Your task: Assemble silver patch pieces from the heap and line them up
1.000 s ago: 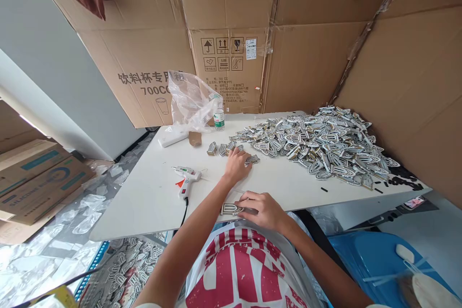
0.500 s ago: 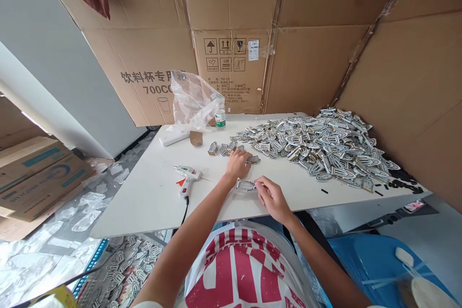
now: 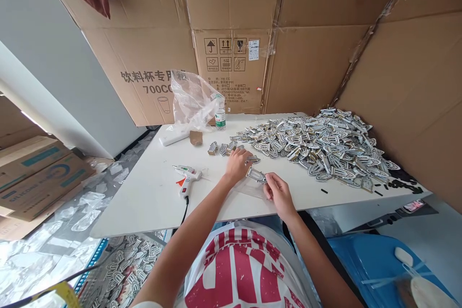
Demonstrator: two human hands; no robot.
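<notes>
My right hand [image 3: 277,195] pinches a silver clip-shaped piece [image 3: 256,175] and holds it just above the white table [image 3: 144,197], close to my left hand. My left hand [image 3: 237,164] rests palm down on a short row of the same pieces [image 3: 222,148], fingers curled over the nearest ones. A large heap of silver and gold pieces [image 3: 317,149] covers the right half of the table. A white glue gun [image 3: 186,178] lies left of my left hand, its cord hanging over the front edge.
A clear plastic bag [image 3: 191,101], a small bottle [image 3: 220,119], a white power strip [image 3: 173,137] and a cardboard scrap [image 3: 196,138] sit at the table's back. Cardboard walls stand behind and to the right. More pieces fill a crate [image 3: 122,269] below left; a blue bin [image 3: 378,260] is lower right.
My right hand has carried the piece from the table's front edge forward and up to beside my left hand. My left hand has stayed on the row.
</notes>
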